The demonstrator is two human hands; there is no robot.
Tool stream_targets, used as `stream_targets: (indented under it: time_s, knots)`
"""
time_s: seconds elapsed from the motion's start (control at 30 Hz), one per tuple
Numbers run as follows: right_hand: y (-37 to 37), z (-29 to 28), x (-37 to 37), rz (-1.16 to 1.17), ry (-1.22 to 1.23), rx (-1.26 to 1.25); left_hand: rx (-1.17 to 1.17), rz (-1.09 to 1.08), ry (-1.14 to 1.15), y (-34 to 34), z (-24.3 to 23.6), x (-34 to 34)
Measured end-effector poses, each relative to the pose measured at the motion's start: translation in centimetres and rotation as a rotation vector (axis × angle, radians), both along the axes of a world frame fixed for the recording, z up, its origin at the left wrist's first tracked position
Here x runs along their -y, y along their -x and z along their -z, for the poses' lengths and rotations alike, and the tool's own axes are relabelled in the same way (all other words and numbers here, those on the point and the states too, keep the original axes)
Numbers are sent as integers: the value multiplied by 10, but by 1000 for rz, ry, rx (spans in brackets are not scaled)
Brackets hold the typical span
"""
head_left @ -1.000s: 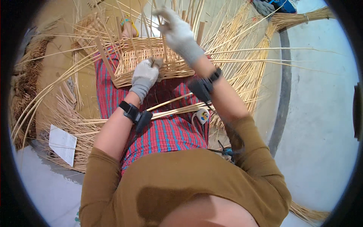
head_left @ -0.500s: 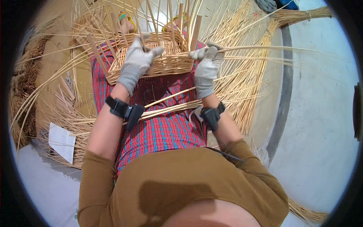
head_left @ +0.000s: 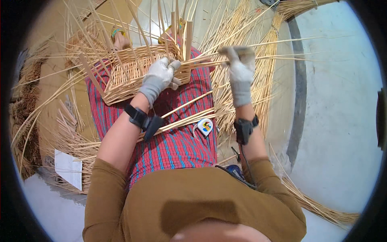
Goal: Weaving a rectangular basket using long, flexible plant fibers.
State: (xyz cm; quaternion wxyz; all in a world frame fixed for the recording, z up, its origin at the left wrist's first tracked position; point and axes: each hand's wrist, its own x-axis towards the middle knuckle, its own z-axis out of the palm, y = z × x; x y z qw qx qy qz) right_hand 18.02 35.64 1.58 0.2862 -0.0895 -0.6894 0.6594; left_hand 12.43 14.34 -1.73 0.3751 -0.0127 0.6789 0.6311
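A partly woven wicker basket [head_left: 121, 76] with tall upright stakes rests tilted across my knees. My left hand [head_left: 159, 78], in a pale work glove, is closed on its near wall close to the right corner. Long wicker rods [head_left: 207, 60] stick out to the right from that corner. My gloved right hand [head_left: 241, 68] is raised where these rods pass, away from the basket. Motion smears its fingers, so their grip on the rods cannot be made out.
Loose rods [head_left: 185, 117] lie over my lap beside a white tape measure [head_left: 204, 126]. A large rod bundle [head_left: 262, 84] spreads on the floor at right. Dark brushy stalks [head_left: 28, 113] and a white paper sheet [head_left: 67, 169] lie left; another bundle [head_left: 322, 205] is lower right.
My right hand has moved right, away from the basket corner. My left hand has shifted right and down along the near wall. The basket has tilted, and the tape measure is now uncovered.
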Motion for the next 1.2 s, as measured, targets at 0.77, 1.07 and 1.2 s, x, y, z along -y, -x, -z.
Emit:
stream_targets:
  time_s: [0.77, 1.07, 1.2]
  knots:
    - [-59, 26, 80, -638, -1131, 399, -779, 484, 261, -73, -22, 179]
    - [-65, 23, 151, -962, 533, 651, -1062, 36, 586, -61, -12, 244]
    - [-36, 16, 198, -893, 921, 480, -1407, -186, 708, -62, -7, 229]
